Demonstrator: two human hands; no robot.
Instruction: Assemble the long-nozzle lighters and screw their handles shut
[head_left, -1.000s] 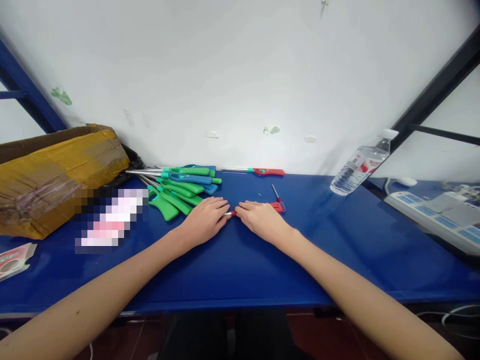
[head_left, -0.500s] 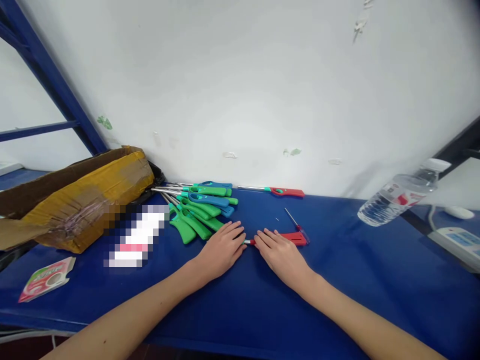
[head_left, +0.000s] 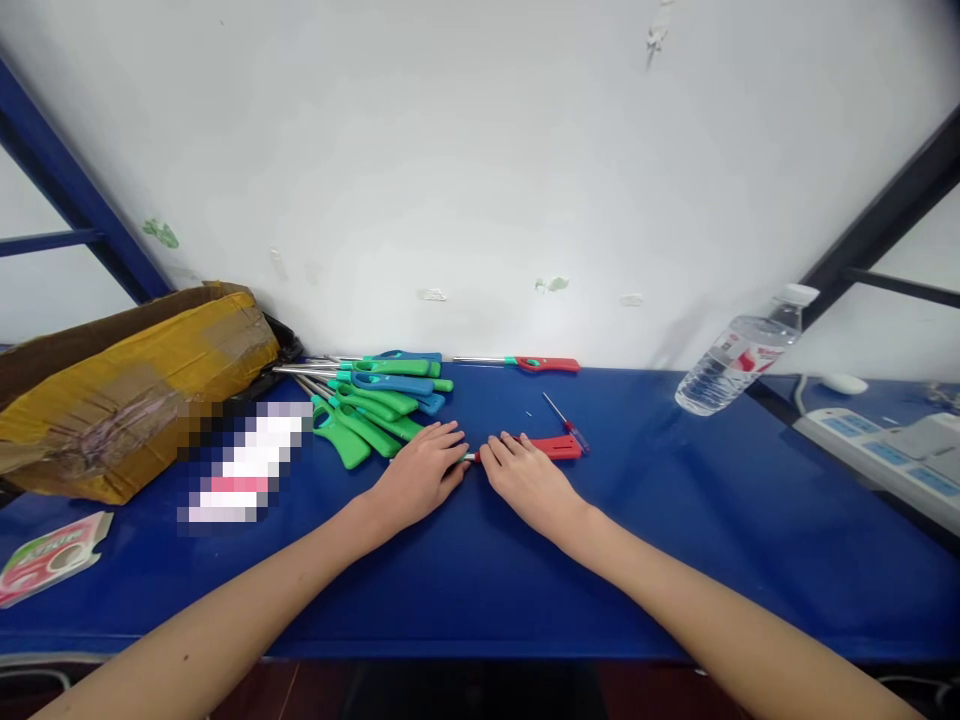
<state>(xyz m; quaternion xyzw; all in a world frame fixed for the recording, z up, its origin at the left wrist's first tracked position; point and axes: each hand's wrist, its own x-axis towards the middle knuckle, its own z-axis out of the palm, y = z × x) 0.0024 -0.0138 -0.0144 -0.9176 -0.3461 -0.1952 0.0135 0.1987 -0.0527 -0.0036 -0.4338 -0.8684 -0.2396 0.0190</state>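
Observation:
A red lighter (head_left: 561,448) lies across the middle of the blue table. My right hand (head_left: 525,480) rests palm down over its front part, fingers close together. My left hand (head_left: 424,470) lies over the lighter's metal tube, which shows between the two hands. Whether either hand grips or only covers the lighter is hidden. Behind the right hand, a small screwdriver (head_left: 566,422) touches the red handle, and a tiny pin (head_left: 529,414) lies near it. Several green and blue lighters (head_left: 375,400) are piled beyond my left hand. Another red lighter (head_left: 547,365) lies by the wall.
An open cardboard box (head_left: 142,400) with yellow tape stands on the left. A torn packet (head_left: 52,560) lies in front of it. On the right are a water bottle (head_left: 739,355), a power strip (head_left: 877,450) and a white mouse (head_left: 844,383).
The view has shifted to the right and tilted, so things appear farther left and the table's front edge shows more. Both hands keep their places over the red lighter.

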